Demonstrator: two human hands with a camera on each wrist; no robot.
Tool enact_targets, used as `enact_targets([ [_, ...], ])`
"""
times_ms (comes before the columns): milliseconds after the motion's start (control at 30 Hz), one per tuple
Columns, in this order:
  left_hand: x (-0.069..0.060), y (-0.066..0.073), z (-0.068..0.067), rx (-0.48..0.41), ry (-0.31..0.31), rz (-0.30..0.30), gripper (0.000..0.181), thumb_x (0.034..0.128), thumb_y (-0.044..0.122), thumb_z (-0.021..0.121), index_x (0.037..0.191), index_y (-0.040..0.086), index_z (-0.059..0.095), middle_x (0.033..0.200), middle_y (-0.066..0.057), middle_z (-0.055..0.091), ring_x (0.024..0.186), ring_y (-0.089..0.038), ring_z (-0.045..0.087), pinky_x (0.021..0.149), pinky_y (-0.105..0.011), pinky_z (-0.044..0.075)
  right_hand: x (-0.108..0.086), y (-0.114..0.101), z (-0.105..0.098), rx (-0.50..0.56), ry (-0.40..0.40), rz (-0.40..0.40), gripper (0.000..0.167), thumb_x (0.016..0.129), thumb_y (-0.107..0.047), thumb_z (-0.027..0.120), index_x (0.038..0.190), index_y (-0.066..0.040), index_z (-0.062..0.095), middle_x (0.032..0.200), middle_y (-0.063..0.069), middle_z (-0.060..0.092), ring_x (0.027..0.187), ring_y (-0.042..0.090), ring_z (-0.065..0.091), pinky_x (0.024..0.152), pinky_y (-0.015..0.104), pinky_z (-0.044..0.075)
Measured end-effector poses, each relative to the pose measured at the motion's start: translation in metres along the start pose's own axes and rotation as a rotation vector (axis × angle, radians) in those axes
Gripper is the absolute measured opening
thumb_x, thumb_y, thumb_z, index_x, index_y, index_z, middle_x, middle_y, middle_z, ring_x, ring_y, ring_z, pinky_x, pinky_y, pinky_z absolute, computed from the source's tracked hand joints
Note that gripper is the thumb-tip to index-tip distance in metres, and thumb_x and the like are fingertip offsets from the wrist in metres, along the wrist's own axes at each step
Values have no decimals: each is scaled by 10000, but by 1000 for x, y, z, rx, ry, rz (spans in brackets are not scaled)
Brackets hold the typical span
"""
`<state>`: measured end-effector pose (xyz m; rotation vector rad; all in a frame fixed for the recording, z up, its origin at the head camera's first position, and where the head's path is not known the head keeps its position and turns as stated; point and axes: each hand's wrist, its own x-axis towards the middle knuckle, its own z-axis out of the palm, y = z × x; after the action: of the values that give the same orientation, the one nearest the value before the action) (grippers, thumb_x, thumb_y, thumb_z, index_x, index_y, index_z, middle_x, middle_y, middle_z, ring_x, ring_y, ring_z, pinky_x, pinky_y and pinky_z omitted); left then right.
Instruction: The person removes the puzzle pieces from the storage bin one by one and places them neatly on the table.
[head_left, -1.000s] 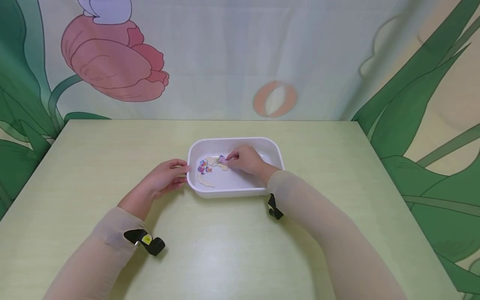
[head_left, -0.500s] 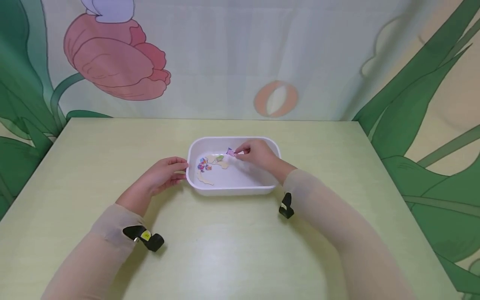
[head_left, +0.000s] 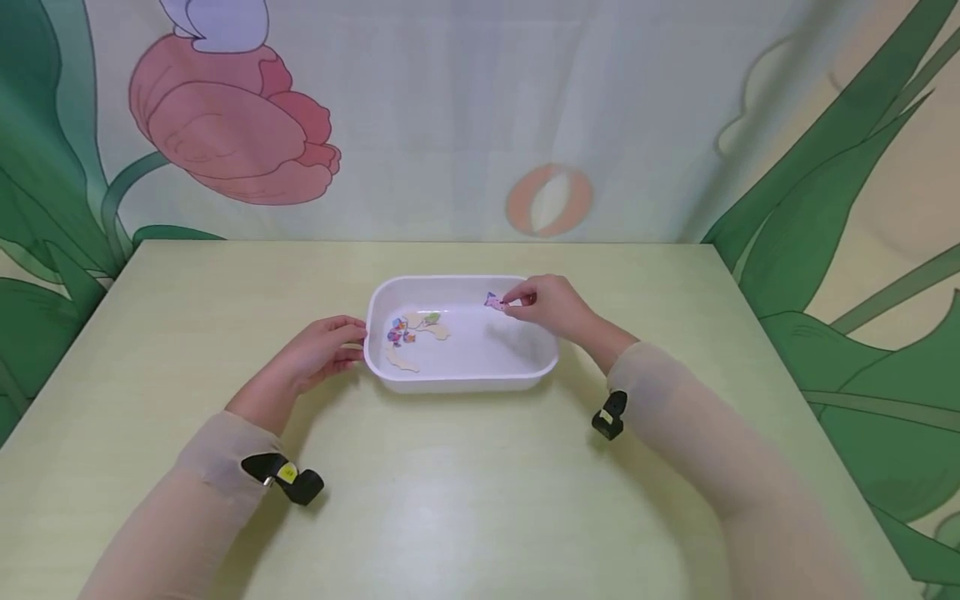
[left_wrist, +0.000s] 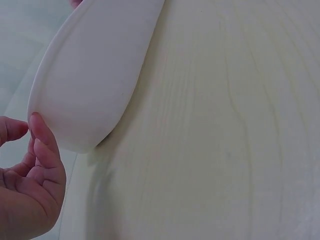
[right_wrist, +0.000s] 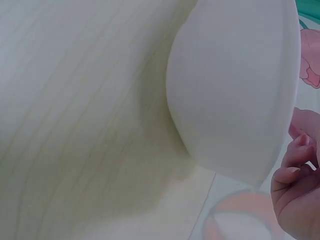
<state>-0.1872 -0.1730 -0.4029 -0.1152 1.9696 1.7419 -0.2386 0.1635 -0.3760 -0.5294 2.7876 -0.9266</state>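
Small pink piece with a blue-purple end (head_left: 494, 302) over the right part of the white tray (head_left: 480, 358), close to its far wall; right hand (head_left: 551, 304) pinches it, fingers narrow, wrist crossing above the tray's right rim. In the tray's left part: a blue, red and orange cluster (head_left: 401, 333), a green bit (head_left: 432, 318), and pale curved pieces (head_left: 402, 360), one bending toward the near wall. White floor stretches from these to the tray's right wall, room sideways; far rim close behind the pinched piece. Left hand (head_left: 322, 350) at the tray's left end, fingers loosely bent, tips touching the rim. Desk (head_left: 450, 500) runs wide on the tray's near side, between the sleeves; its far edge lies beyond the tray, with a printed curtain (head_left: 420, 125) behind.
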Motion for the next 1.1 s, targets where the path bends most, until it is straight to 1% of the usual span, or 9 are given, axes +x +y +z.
enact_targets([
  [167, 0, -1, 1, -8, -2, -2, 369, 967, 200, 489, 1224, -58, 427, 1035, -108, 570, 749, -87, 603, 648, -180, 489, -8, 6, -9, 5, 5, 27, 192, 825, -153, 709, 993, -62, 728, 696, 28, 499, 708, 180, 449, 602, 267, 359],
  [333, -2, -1, 1, -22, 1, -4, 343, 968, 184, 477, 1207, -59, 431, 990, -78, 572, 734, -83, 593, 638, -179, 483, -15, 12, -17, 2, -2, 57, 201, 832, -153, 704, 1009, -59, 721, 742, 49, 510, 740, 201, 451, 609, 278, 365],
  [533, -3, 0, 1, -26, -3, 0, 312, 966, 172, 467, 1180, -54, 441, 972, -66, 576, 727, -78, 593, 641, -183, 483, -23, 24, -27, -12, 18, 85, 215, 845, -170, 694, 1028, -60, 714, 769, 66, 518, 752, 213, 449, 604, 290, 368],
  [700, -2, 1, 0, -20, -1, -10, 318, 964, 180, 469, 1185, -47, 442, 1007, -82, 571, 734, -77, 597, 641, -181, 485, -28, 32, -33, -26, 34, 96, 231, 853, -203, 691, 1040, -69, 711, 779, 71, 519, 760, 220, 452, 601, 294, 377],
  [900, -2, 0, 0, -12, -2, -18, 341, 965, 179, 464, 1210, -55, 431, 1063, -119, 548, 741, -82, 594, 648, -187, 487, -32, 43, -38, -43, 62, 98, 225, 850, -184, 691, 1035, -58, 712, 771, 70, 517, 746, 225, 455, 598, 301, 380],
  [1100, 0, 0, 1, -16, 0, -21, 321, 963, 170, 462, 1195, -50, 442, 1028, -94, 553, 732, -82, 593, 636, -183, 481, -35, 55, -41, -48, 66, 121, 235, 855, -174, 685, 1051, -47, 703, 775, 76, 507, 753, 232, 450, 599, 310, 380],
])
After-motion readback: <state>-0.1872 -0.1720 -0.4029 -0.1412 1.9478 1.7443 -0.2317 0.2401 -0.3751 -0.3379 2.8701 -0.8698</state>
